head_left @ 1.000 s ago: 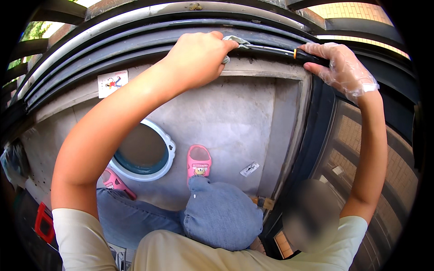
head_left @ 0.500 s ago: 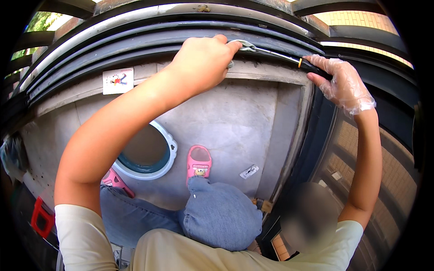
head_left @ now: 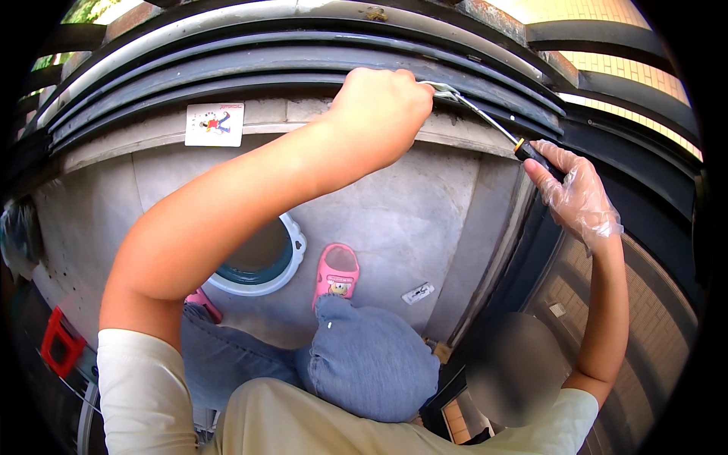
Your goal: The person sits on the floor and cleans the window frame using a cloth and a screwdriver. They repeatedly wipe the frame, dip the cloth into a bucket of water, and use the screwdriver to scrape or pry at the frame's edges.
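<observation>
Up at the dark track (head_left: 303, 61), gripping a pale cloth (head_left: 442, 89) in the bare left hand (head_left: 387, 110), with fingers curled in tight and their tips out of sight! Just to the right, holding a screwdriver (head_left: 523, 149) by its black handle in the right hand (head_left: 572, 193), gloved in clear plastic, with fingers closed round it. Slanting up and leftward by its metal shaft, right to the cloth at the track's near edge! On the ledge (head_left: 292, 112), left of both hands, a card (head_left: 214, 125). Down on the floor (head_left: 387, 220), a basin (head_left: 267, 288), partly covered, beside a pink shoe (head_left: 336, 273).
</observation>
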A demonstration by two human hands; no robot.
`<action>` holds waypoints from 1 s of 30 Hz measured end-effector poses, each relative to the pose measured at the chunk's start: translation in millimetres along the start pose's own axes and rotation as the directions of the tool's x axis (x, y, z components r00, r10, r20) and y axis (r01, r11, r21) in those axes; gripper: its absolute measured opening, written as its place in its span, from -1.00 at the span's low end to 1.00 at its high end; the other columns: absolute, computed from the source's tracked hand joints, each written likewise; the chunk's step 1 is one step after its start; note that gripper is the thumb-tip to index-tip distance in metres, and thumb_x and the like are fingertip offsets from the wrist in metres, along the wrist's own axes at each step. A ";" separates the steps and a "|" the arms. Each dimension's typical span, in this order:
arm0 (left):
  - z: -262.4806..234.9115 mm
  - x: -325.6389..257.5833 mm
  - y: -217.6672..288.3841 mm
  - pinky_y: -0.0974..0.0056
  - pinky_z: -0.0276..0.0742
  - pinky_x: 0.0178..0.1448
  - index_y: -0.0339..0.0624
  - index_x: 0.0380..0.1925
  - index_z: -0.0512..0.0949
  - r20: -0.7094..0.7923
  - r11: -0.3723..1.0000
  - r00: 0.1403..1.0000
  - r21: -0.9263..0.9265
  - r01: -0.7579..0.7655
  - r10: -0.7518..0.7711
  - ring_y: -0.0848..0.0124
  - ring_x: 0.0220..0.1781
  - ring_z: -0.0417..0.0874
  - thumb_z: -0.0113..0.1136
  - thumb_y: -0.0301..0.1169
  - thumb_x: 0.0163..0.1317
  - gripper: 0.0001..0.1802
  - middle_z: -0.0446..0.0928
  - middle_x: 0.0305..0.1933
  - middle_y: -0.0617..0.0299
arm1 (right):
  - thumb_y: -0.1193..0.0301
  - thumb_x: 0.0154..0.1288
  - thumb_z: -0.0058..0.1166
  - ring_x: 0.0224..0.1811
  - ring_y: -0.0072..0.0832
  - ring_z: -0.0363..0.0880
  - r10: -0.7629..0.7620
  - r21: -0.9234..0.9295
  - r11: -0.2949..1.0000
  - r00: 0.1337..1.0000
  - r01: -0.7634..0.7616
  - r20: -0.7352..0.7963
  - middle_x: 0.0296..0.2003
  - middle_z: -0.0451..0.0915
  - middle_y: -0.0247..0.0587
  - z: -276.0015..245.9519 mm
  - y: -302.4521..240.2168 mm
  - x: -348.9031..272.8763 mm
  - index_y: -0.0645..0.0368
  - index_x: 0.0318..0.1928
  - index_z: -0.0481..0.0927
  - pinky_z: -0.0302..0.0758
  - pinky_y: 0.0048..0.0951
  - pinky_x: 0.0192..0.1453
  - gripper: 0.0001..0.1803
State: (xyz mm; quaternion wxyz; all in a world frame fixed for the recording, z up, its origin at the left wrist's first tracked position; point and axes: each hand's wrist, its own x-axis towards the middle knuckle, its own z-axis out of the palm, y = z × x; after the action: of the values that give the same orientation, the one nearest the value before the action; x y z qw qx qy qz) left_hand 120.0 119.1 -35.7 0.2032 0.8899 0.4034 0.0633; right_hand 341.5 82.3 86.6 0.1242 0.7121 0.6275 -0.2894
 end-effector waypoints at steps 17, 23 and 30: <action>-35.0 -69.3 -60.8 0.14 0.55 -0.28 0.00 -0.03 0.54 -0.050 0.977 0.987 0.143 0.158 -0.153 0.13 -0.35 0.61 0.17 -0.53 -0.13 -0.47 0.52 -0.39 0.09 | 0.26 0.18 0.17 -0.24 -0.03 0.59 -0.358 -0.094 0.934 0.913 0.346 -0.196 -0.29 0.61 0.09 55.4 -57.5 18.6 0.20 -0.06 0.59 0.53 -0.23 -0.13 -0.63; -27.9 -77.0 -69.0 0.14 0.56 -0.26 -0.02 0.03 0.49 -0.106 0.989 0.986 0.062 0.134 -0.127 0.12 -0.34 0.61 0.19 -0.53 -0.13 -0.43 0.51 -0.35 0.10 | 0.25 0.20 0.16 -0.29 -0.03 0.59 -0.377 -0.205 0.918 0.909 0.341 -0.178 -0.36 0.61 0.08 46.8 -65.5 13.2 0.16 -0.02 0.55 0.52 -0.21 -0.18 -0.63; -19.1 -80.5 -75.3 0.14 0.55 -0.30 -0.09 -0.01 0.51 -0.161 0.995 0.983 0.009 0.097 -0.094 0.15 -0.36 0.63 0.17 -0.55 -0.16 -0.44 0.51 -0.37 0.06 | 0.30 0.19 0.19 -0.25 0.01 0.59 -0.294 -0.193 0.944 0.947 0.267 -0.128 -0.29 0.59 0.18 35.8 -86.0 4.8 0.28 -0.02 0.55 0.52 -0.25 -0.13 -0.60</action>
State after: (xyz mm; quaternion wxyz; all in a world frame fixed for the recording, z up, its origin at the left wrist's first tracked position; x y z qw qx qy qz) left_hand 9.1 109.8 -45.3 0.1654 0.8633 0.4611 0.1214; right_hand 249.5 82.5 71.3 0.0937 0.6220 0.7532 -0.1925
